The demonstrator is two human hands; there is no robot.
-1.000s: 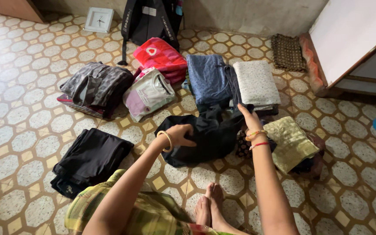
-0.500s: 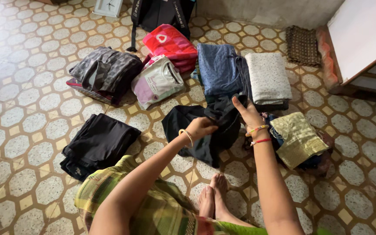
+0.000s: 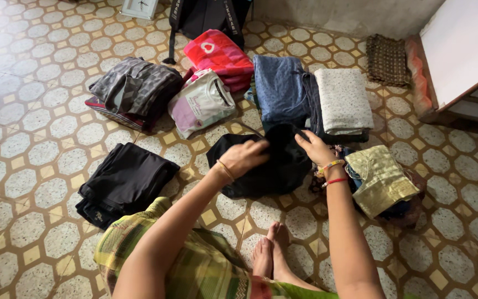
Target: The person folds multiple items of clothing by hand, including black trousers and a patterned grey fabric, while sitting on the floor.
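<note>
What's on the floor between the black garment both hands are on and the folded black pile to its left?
Nothing: the head view shows only bare tiled floor between the black garment and the folded black pile.

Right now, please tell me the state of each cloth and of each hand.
black garment: on floor, partly folded, under both hands
left hand: gripping it
right hand: pinching its edge
black pile: folded
grey pile: folded, loose
white shirt: folded
blue cloth: folded
yellow-green cloth: folded
</note>
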